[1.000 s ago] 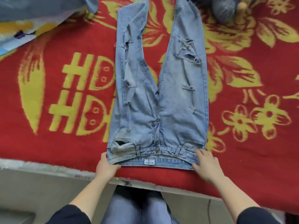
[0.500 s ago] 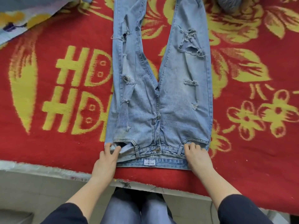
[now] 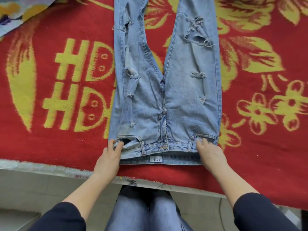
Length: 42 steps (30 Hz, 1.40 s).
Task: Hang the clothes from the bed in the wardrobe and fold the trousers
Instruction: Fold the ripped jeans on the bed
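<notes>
Light blue ripped jeans (image 3: pixel 180 104) lie flat on the red blanket (image 3: pixel 50 144), waistband towards me and legs running off the top edge. My left hand (image 3: pixel 108 155) pinches the left corner of the waistband beside the pocket, with denim between thumb and fingers. My right hand (image 3: pixel 210 153) lies over the right end of the waistband. Its fingertips touch the right pocket opening, and its thumb is hidden.
The red blanket with yellow flowers and letters covers the bed, whose near edge (image 3: pixel 50 169) runs just below the waistband. A pale patterned cloth (image 3: pixel 15 12) lies at the top left. My legs (image 3: pixel 143 212) stand against the bed edge, over a pale floor.
Both hands slid up from the waistband's outer corners onto the pocket openings. My left hand now pinches the denim. The view has tilted closer to the jeans.
</notes>
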Available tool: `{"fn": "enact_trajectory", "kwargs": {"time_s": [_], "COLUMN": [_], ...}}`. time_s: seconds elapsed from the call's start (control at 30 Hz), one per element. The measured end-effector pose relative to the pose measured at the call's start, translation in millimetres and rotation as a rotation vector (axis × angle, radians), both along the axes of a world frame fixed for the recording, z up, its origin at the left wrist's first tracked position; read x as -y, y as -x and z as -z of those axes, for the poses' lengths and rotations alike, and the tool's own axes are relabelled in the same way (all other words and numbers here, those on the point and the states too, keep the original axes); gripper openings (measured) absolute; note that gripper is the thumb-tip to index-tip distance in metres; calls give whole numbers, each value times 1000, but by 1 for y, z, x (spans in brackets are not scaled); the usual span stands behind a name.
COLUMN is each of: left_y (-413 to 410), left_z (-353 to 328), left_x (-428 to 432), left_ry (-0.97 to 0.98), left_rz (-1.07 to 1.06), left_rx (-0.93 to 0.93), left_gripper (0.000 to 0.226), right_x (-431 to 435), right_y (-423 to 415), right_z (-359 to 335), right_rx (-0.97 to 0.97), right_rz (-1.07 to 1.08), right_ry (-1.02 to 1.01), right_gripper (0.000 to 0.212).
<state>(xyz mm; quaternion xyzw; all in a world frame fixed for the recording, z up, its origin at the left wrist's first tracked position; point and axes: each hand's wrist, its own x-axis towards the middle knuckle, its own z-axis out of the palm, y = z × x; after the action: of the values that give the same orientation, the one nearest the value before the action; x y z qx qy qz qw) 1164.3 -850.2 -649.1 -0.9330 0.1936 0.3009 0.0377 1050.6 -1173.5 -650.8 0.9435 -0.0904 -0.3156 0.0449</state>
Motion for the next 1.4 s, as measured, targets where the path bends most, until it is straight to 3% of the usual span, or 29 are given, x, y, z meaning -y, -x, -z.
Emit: {"fn": "enact_trajectory", "kwargs": {"time_s": [0.1,0.2,0.27,0.37,0.47,0.57,0.63,0.77,0.83,0.9,0.97,1.03,1.1,1.2,1.4], "left_y": [13,27,31,27,21,18,15,12,18,25,18,-5,-41,-97,-175], "left_z": [0,0,-2,1,6,10,8,3,-3,-7,-18,-26,-33,-38,-26], "left_x": [-14,-16,-11,3,21,37,44,42,38,34,35,44,58,81,107], "left_ry": [55,-33,-85,-14,-16,-126,-126,-166,-199,-208,-191,-119,15,177,281], "left_rz": [37,95,134,342,491,479,440,440,478,464,289,89,-53,-167,-368], "left_rx": [20,62,78,123,100,30,19,-182,-382,-581,-761,-858,-756,-406,-83], "left_gripper": [63,67,82,107,103,71,62,59,50,43,44,37,30,26,30], "right_x": [3,-6,-14,-29,-36,-40,-40,-36,-42,-48,-48,-42,-32,-19,-14], "right_y": [26,46,48,38,25,6,-1,2,7,8,-5,-30,-65,-125,-223], "right_z": [-14,-9,-5,-4,5,2,-2,-7,-15,-20,-27,-34,-41,-54,-48], "right_rx": [50,-49,-83,-70,-25,0,-63,-221,-388,-598,-733,-668,-457,-172,44], "right_rz": [-48,-17,1,-9,-59,-70,-62,-25,-16,40,159,263,310,362,349], "right_ry": [-26,16,40,-23,-30,-18,-65,-143,-199,-274,-357,-421,-427,-416,-455], "right_gripper": [38,31,45,66,81,54,38,29,21,25,31,26,27,32,23]}}
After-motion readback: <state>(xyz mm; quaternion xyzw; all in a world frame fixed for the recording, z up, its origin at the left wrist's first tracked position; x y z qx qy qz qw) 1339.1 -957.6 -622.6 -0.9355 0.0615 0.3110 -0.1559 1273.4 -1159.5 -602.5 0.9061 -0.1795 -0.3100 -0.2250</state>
